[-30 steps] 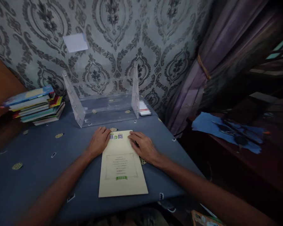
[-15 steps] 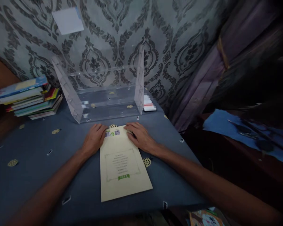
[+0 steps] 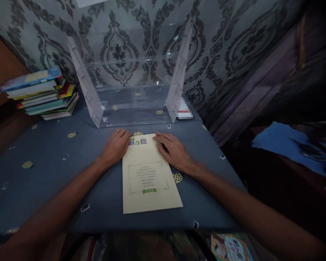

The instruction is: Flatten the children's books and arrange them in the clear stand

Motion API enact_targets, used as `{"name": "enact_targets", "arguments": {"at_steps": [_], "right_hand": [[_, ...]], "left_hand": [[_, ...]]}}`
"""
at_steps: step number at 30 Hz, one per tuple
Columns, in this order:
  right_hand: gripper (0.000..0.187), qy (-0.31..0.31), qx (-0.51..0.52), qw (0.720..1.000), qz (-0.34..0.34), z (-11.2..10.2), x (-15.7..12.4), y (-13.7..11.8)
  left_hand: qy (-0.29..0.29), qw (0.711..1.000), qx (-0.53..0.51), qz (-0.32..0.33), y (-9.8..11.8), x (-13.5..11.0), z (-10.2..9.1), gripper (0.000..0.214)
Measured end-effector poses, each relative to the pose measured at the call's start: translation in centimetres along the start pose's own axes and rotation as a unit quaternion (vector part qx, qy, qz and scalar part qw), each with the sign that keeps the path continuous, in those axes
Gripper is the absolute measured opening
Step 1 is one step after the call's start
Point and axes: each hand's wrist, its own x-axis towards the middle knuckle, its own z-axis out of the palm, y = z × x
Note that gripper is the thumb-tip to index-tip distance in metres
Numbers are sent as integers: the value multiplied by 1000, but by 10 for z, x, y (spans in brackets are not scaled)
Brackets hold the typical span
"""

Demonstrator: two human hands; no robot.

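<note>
A thin cream-coloured book lies flat on the table, back cover up and upside down to me. Its cover carries a barcode, a QR code, a framed block of print and a small green label. At its far left corner my left hand has its fingers closed on the edge. My right hand grips the far right corner, fingers bent over it and thumb beneath the fingers. The fingertips' undersides are hidden. Beyond both hands stands a clear plastic rack with stepped tiers.
A stack of books sits at the back left. The table has a dark blue patterned cloth. Right of the rack lies a blurred-out white item. A blue cloth is off to the right, and a colourful book shows below the table edge.
My view has tilted down and shifted left, so everything sits higher and farther right in the picture. Both hands stay at the book's far corners, and the book lies as before.
</note>
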Motion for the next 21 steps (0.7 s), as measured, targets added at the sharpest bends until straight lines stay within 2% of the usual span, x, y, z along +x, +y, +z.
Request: {"name": "enact_targets", "arguments": {"at_steps": [6, 16, 21], "right_hand": [[30, 1, -4, 1000, -17, -4, -9, -9], [35, -17, -52, 998, -6, 1, -8, -15], [38, -37, -96, 995, 7, 0, -8, -23]], "left_hand": [[-53, 998, 20, -26, 7, 3, -7, 30], [-79, 995, 15, -62, 11, 17, -10, 27], [-105, 988, -4, -113, 14, 21, -17, 34]]}}
